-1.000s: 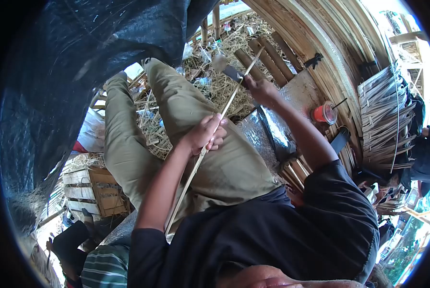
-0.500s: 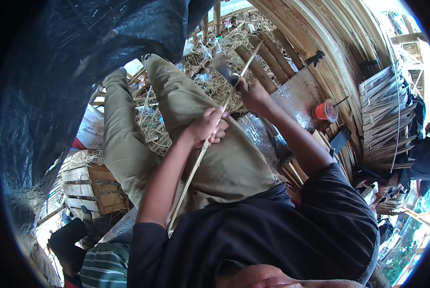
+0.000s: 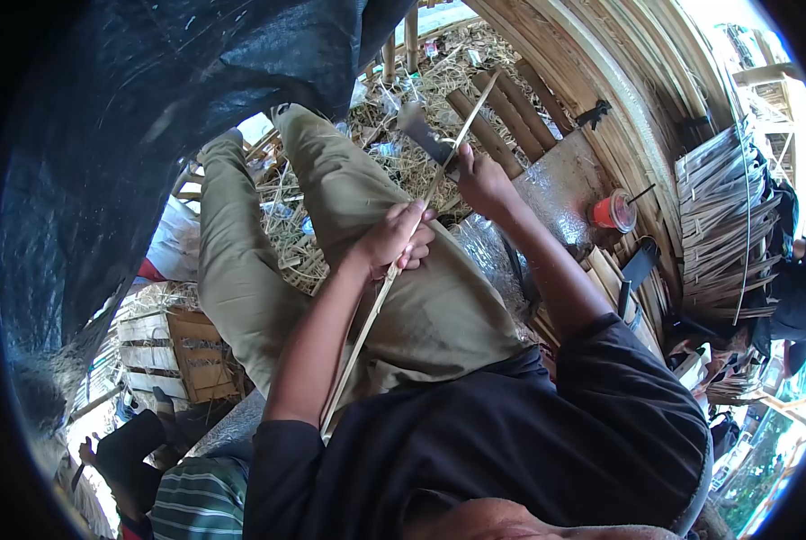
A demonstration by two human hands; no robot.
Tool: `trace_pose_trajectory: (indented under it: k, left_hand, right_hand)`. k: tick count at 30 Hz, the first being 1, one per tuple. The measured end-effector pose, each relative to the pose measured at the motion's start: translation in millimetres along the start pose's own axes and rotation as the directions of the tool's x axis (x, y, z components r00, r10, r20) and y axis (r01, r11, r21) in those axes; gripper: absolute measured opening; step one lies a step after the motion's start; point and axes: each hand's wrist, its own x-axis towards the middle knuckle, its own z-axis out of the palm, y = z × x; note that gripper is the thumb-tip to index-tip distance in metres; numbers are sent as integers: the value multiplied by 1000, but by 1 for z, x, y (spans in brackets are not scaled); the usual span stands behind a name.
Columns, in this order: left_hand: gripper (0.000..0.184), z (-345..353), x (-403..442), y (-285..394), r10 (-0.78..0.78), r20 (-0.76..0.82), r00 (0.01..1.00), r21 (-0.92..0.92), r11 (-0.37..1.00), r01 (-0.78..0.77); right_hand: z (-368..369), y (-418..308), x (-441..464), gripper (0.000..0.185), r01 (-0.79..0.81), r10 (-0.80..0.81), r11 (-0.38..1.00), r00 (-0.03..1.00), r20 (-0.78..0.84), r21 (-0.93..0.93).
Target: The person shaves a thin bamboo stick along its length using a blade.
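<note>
A long, thin bamboo strip [image 3: 367,324] runs slantwise over my lap, its lower end against my left upper arm and its far end beyond my knee. Wrapped around its middle is my left hand [image 3: 396,238], resting over my right thigh. My right hand [image 3: 488,184] grips a broad-bladed knife [image 3: 428,137] farther up the strip. The dark blade crosses the strip and appears to touch it; its outer end is blurred. My right fist hides most of the knife's handle.
A cup with red drink and a straw [image 3: 613,212] stands at my right, beside a dark flat blade [image 3: 639,263]. Long bamboo slats [image 3: 601,63] curve behind it. Straw and litter [image 3: 394,153] cover the ground. A black tarp [image 3: 178,108] hangs at left. Another person's striped garment [image 3: 201,499] shows lower left.
The knife and my right hand have shifted slightly down along the strip, toward my left hand. My left hand keeps its hold, and the view has moved a little.
</note>
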Motion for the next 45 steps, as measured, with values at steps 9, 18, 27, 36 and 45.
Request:
trace_pose_trajectory:
  k: [9, 18, 27, 36, 45]
  left_hand:
    - [35, 0, -1, -4, 34, 62, 998, -93, 995, -28]
    - [43, 0, -5, -3, 35, 30, 999, 35, 999, -36]
    - [42, 5, 0, -1, 59, -68, 996, 36, 998, -56]
    - [43, 5, -5, 2, 51, -57, 997, 36, 998, -49]
    - [42, 6, -3, 3, 35, -3, 999, -49, 998, -35]
  right_hand:
    - [-19, -8, -17, 75, -104, 70, 957, 989, 134, 271]
    - [-60, 27, 32, 69, -88, 117, 928, 991, -58, 362]
    - [-59, 21, 30, 81, -195, 199, 974, 979, 29, -115]
    - [-42, 32, 20, 70, -6, -3, 982, 999, 46, 189]
    - [-55, 23, 10, 72, -466, 162, 778, 796, 583, 421]
